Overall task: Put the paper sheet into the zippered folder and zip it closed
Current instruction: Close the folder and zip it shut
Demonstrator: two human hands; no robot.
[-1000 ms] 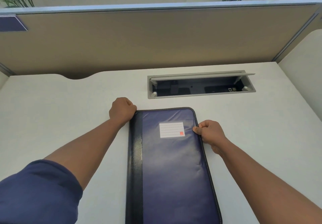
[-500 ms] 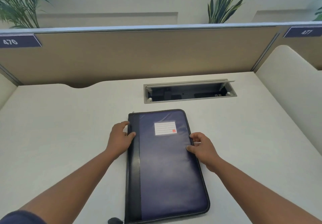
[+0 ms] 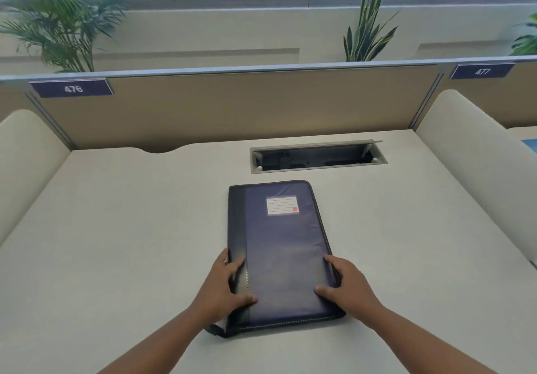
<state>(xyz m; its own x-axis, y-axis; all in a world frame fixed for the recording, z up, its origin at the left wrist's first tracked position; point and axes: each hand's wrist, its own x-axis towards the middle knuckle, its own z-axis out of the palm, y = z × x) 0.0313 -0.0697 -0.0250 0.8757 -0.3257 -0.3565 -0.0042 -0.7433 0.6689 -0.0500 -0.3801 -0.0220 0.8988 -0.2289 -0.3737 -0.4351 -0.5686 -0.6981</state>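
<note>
A dark blue zippered folder (image 3: 286, 245) lies flat and closed on the white desk (image 3: 116, 242), with a white lined label (image 3: 282, 205) near its far end. A black strap (image 3: 214, 330) sticks out at its near left corner. My left hand (image 3: 223, 289) rests on the folder's near left edge, fingers spread over the black spine. My right hand (image 3: 347, 288) lies on the near right edge, fingers spread along the zipper. No paper sheet is visible.
An open cable tray (image 3: 318, 158) is sunk into the desk just beyond the folder. A tan partition (image 3: 232, 106) with number plates 476 and 477 closes the back. Cream side panels (image 3: 476, 170) stand left and right. Plants rise behind the partition.
Both hands slid from the folder's far corners down its sides to the near end. The head lifted, so the whole folder and the windows came into view.
</note>
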